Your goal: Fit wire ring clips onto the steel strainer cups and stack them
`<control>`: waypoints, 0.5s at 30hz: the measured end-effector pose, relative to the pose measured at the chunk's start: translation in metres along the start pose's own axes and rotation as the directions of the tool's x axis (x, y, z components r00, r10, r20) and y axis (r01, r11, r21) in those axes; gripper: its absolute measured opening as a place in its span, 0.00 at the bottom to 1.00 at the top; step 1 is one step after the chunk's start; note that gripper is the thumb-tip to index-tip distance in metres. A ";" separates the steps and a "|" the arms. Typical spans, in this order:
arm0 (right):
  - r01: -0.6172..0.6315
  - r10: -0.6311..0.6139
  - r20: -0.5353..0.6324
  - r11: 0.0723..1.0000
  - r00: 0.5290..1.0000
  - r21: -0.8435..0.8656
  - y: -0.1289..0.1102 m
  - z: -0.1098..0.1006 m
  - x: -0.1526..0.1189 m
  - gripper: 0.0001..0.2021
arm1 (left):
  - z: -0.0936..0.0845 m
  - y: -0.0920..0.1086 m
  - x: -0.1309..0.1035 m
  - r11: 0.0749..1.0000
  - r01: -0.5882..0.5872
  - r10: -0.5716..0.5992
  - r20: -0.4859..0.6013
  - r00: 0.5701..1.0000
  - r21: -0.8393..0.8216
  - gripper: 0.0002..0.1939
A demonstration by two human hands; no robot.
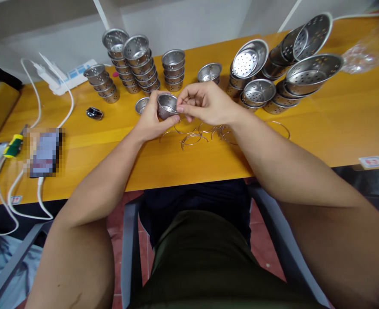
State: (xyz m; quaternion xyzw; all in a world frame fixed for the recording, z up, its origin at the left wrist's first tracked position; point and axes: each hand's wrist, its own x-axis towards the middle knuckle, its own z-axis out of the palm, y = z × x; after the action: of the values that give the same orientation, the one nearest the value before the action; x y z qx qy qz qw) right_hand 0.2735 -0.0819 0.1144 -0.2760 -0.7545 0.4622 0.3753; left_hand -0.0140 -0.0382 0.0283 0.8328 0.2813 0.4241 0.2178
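Note:
My left hand (pixel 151 119) is wrapped round a small perforated metal cup (pixel 166 106), its mouth tilted up toward me. At the cup's right rim, the thumb and fingers of my right hand (pixel 197 103) are pinched together. What sits between those fingertips is too small to make out. Just behind my left hand, another perforated cup (pixel 141 105) is partly hidden by it. Thin wire rings (pixel 192 139), several of them open loops, lie on the table under and in front of my hands. Beyond my right hand stands a short cup stack (pixel 209 73).
Tall stacks of perforated cups (pixel 136 51) line the back left, and larger leaning stacks (pixel 313 75) the back right. At left are a phone (pixel 44 153) with a white cable, a screwdriver (pixel 13 146), a power strip (pixel 76 77) and a small black object (pixel 94 113).

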 end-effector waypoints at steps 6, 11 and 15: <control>0.038 -0.037 0.031 0.999 0.999 -0.035 0.009 -0.003 0.000 0.37 | 0.000 -0.004 0.000 1.000 -0.026 0.026 -0.006 1.000 0.007 0.54; 0.076 -0.135 -0.197 0.957 0.971 -0.278 0.017 0.000 0.000 0.34 | -0.003 -0.017 0.006 0.999 -0.037 0.037 -0.098 0.994 0.003 0.52; 0.176 -0.240 -0.108 0.894 0.965 -0.411 0.015 0.006 -0.005 0.22 | -0.005 -0.020 0.007 0.999 -0.033 0.035 -0.129 0.991 0.012 0.54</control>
State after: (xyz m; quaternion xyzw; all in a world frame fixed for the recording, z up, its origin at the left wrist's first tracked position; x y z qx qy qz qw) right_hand 0.2718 -0.0821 0.0974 -0.2993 -0.8262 0.2331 0.4165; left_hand -0.0201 -0.0177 0.0227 0.8095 0.2827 0.4792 0.1877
